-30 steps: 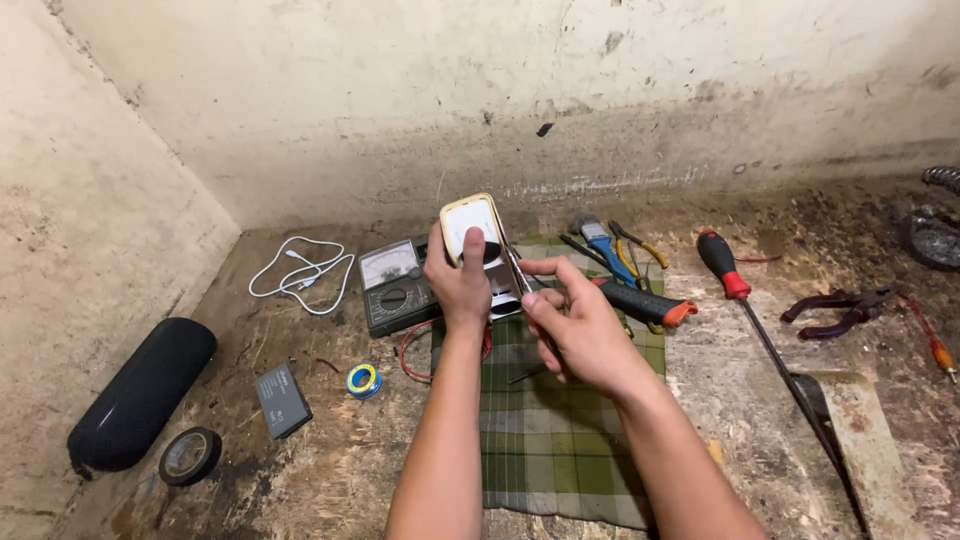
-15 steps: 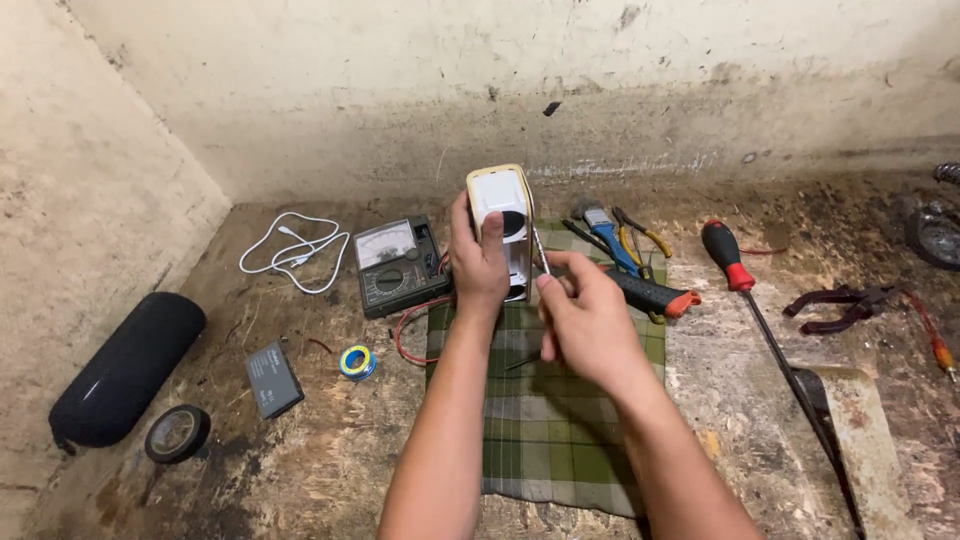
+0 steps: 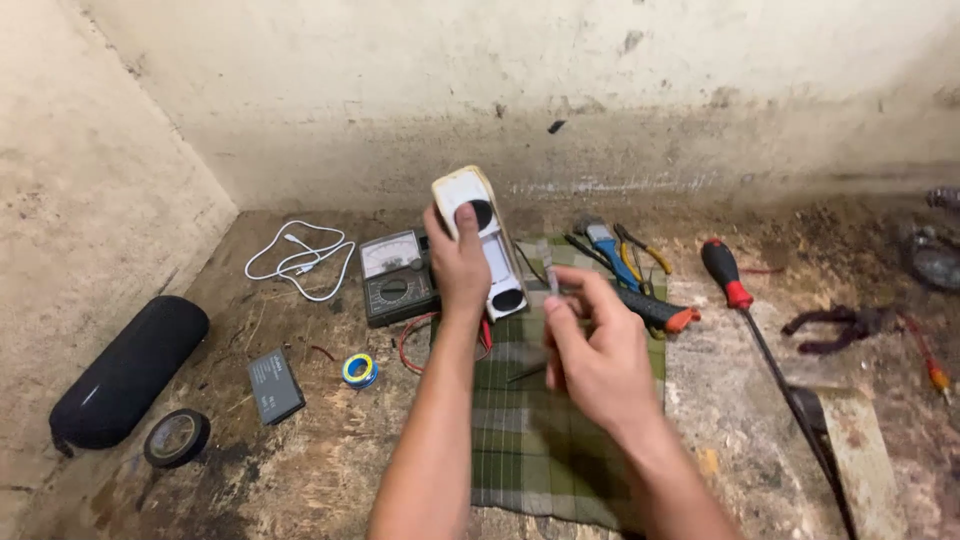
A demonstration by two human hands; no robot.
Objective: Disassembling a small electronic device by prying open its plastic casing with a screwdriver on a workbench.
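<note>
left hand [image 3: 460, 262] grips white speaker unit [image 3: 480, 240], tilted face-up above green plaid cloth [image 3: 530, 430], likely to expose its face | right hand [image 3: 595, 355] pinches thin metal tool [image 3: 551, 270] beside it, tip up | multimeter [image 3: 397, 277] just left on bench [image 3: 730, 400]

Light is dim and warm, yellowish overall, even across the scene. It seems to come from above and in front; the back wall [image 3: 600, 90] reads brightest, the lower corners darkest. Shadows are soft and short, no hard edges. No strong glare; only the white device [image 3: 478, 240] looks slightly washed out. Right hand [image 3: 595, 355] shows mild motion blur at the fingertips; left hand [image 3: 458, 262] is sharper. Small tools at the right edge are soft and murky. Slight wide-angle stretch towards the frame edges. Grain in the dark areas.
</note>
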